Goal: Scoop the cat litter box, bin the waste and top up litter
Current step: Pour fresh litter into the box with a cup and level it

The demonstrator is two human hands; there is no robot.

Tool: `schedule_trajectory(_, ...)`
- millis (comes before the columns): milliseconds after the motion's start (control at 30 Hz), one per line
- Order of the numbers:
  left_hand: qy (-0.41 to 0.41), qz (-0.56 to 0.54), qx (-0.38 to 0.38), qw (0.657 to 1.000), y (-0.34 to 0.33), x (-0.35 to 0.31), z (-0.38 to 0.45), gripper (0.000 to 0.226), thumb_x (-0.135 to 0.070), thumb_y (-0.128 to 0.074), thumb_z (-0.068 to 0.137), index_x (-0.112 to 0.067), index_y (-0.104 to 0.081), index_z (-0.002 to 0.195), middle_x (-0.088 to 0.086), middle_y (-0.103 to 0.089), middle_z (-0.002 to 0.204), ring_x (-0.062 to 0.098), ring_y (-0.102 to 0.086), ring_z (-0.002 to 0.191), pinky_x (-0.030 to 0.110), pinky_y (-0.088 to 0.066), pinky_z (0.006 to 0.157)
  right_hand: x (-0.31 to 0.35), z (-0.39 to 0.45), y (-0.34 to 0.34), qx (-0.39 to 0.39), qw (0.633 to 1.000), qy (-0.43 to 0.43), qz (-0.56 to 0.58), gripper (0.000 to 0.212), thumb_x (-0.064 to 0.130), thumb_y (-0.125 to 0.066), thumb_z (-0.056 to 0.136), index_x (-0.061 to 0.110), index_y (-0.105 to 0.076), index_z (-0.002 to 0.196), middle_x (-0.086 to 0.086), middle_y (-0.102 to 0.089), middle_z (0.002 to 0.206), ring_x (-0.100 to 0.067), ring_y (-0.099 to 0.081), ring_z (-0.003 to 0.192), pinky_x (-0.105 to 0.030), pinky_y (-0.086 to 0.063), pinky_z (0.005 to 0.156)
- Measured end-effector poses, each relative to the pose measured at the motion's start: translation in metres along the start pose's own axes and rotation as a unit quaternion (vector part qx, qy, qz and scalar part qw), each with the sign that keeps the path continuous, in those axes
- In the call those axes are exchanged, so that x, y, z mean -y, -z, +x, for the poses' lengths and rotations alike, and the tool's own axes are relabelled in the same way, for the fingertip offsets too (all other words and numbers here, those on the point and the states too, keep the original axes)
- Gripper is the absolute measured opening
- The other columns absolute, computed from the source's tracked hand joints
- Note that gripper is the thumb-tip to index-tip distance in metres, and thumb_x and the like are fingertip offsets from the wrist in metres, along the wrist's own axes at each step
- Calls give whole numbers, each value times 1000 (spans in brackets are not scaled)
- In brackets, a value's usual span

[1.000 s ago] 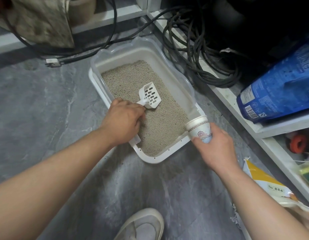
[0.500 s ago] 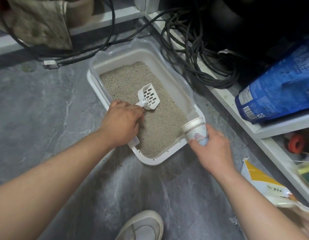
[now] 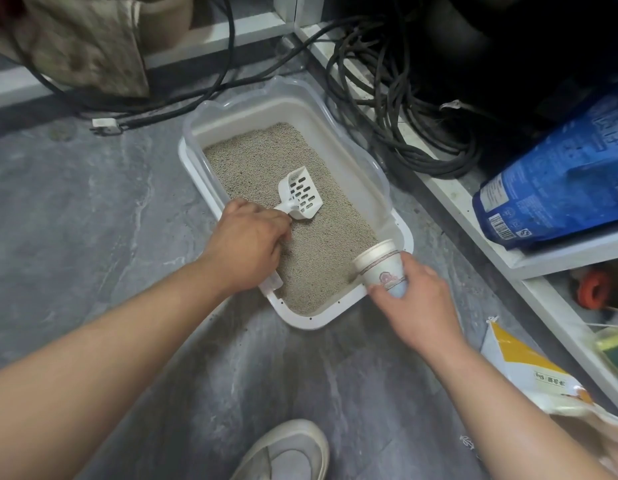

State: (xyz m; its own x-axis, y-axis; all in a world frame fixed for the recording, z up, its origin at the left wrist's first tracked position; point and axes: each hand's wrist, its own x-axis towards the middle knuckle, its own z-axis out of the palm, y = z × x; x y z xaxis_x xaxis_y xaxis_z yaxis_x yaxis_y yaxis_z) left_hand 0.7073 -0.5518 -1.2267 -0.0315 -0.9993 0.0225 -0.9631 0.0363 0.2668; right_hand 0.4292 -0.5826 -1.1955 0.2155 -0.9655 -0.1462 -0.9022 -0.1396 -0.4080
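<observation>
White slotted scoop [image 3: 301,195] gripped by left hand [image 3: 247,244] over litter [image 3: 266,161]; right hand [image 3: 416,301] clasps paper cup [image 3: 380,266] (tilted, at tray corner).

A smooth white plastic litter box [image 3: 338,315] with a cloudy translucent plastic rim holds matt, gritty beige litter [image 3: 266,157]. On it, a glossy white slotted plastic scoop [image 3: 302,195]. At 4 o'clock of the box, a matt paper cup [image 3: 380,266]. The floor [image 3: 75,202] looks like grey veined stone, faintly sheened. At 2 o'clock, matt black rubbery cables [image 3: 404,133] and a glossy blue plastic bag [image 3: 560,181]
</observation>
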Motion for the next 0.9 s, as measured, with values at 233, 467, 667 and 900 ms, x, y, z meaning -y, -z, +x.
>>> schedule_trajectory(233,-3,3,-2,1000,-1,0,1,35,-22,-38,77,-27,-69,93,-13,-70,100,20,-62,99,37,-31,97,4,-9,-6,45,999,29,6,65,49,-64,77,28,-50,136,-3,-58,107,-26,-57,102,-34,-47,85)
schedule_trajectory(467,-3,-5,-9,1000,0,0,1,33,-21,-40,77,-26,-69,93,-13,-71,103,20,-62,101,36,-28,99,17,-25,-10,120,986,114,14,65,43,-67,82,29,-47,142,-4,-59,115,-22,-52,111,-31,-43,95)
schedule_trajectory(667,-7,-15,-19,1000,0,0,-1,33,-20,-42,77,-25,-70,92,-13,-71,97,21,-62,98,37,-28,98,-6,12,4,-5,999,-20,-37,39,43,-64,81,23,-58,113,-9,-59,95,-34,-58,90,-37,-48,73)
schedule_trajectory(900,-3,-19,-18,1000,1,-1,0,34,-20,-42,77,-26,-71,92,-13,-72,99,21,-63,99,35,-26,96,-9,13,7,-9,998,-31,-47,42,47,-66,78,24,-58,112,-9,-63,99,-30,-58,88,-35,-47,70)
